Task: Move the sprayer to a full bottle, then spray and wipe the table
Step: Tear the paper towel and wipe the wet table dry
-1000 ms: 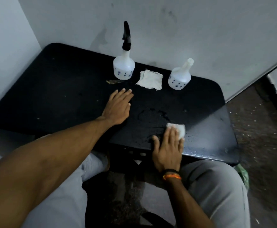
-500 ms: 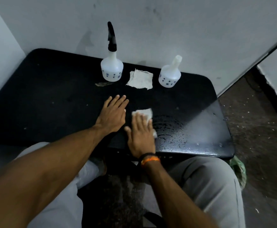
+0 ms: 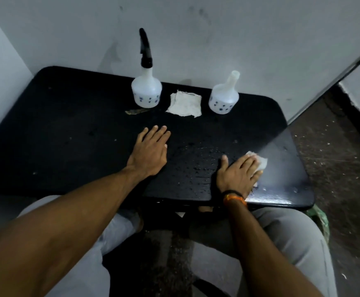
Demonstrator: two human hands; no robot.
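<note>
A white bottle (image 3: 146,91) with the black sprayer (image 3: 145,50) on top stands at the back of the black table (image 3: 67,129). Right of it stands a second white bottle (image 3: 224,97) with a bare open neck. My right hand (image 3: 238,174) presses flat on a small white cloth (image 3: 260,162) near the table's front right, beside a patch of water droplets (image 3: 196,163). My left hand (image 3: 151,151) rests flat on the tabletop at the middle, holding nothing.
A second folded white cloth (image 3: 184,103) lies between the two bottles. A small brown scrap (image 3: 135,111) lies in front of the sprayer bottle. Walls close the back and left. My knees sit under the front edge; a green bag (image 3: 319,219) shows at the right.
My right hand has slid the cloth from beside my left hand over to the right across the wet patch. My left hand stays flat in place.
</note>
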